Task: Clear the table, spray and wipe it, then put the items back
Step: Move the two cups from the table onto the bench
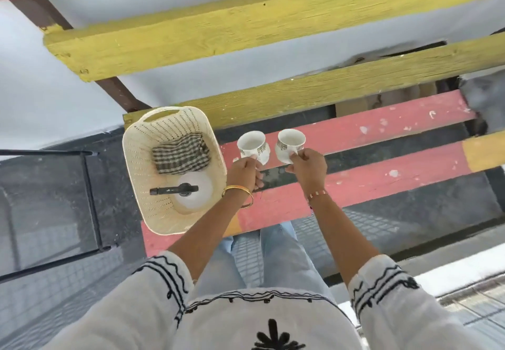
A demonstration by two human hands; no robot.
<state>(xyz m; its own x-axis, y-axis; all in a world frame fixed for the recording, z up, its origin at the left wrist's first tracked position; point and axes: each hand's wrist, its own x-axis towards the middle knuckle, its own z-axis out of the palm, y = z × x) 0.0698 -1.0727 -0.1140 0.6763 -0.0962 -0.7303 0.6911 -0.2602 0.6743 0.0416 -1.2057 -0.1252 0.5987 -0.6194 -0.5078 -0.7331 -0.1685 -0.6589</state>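
Note:
Two white patterned cups are held side by side over the slatted pink table (369,188). My left hand (243,173) grips the handle of the left cup (251,143). My right hand (308,168) grips the handle of the right cup (289,142). Both cups look empty and upright. To the left, a cream plastic basket (136,169) stands on the table's corner. Inside it lie a checked cloth (180,157) and a white spray bottle (191,191) with a black nozzle.
The table has pink and yellow planks (273,24) with dark gaps between them. A brown diagonal beam (120,92) runs under the yellow planks. A tiled grey floor and a dark metal frame (93,202) lie to the left. My legs stand against the table's near edge.

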